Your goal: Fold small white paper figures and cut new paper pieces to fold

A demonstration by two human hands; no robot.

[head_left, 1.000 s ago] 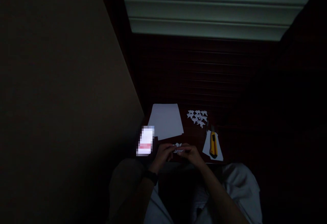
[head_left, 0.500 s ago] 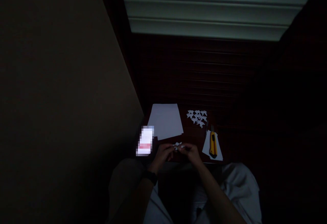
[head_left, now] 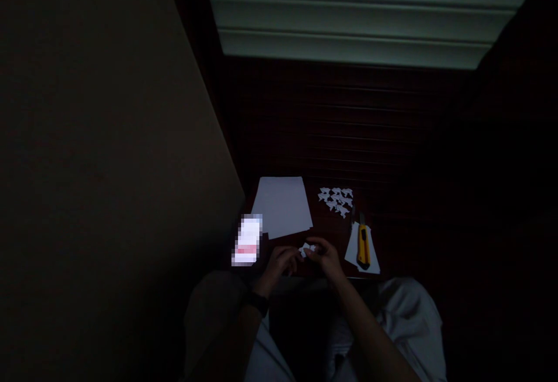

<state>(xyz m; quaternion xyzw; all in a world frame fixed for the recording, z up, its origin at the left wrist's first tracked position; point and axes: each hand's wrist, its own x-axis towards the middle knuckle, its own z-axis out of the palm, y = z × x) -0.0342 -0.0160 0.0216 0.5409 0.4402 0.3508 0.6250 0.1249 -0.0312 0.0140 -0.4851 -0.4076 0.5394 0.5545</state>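
Fingers of our left hand [head_left: 281,261] and right hand [head_left: 326,257] pinch a small paper piece [head_left: 306,249] — utility knife [head_left: 363,246] nearby.

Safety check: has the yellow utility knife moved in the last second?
No. The yellow utility knife lies on the same paper scrap, equally far from the white sheet.

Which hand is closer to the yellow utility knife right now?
Right. The right hand, holding a small paper piece, sits just left of the utility knife; the left hand is farther left, beyond the right one.
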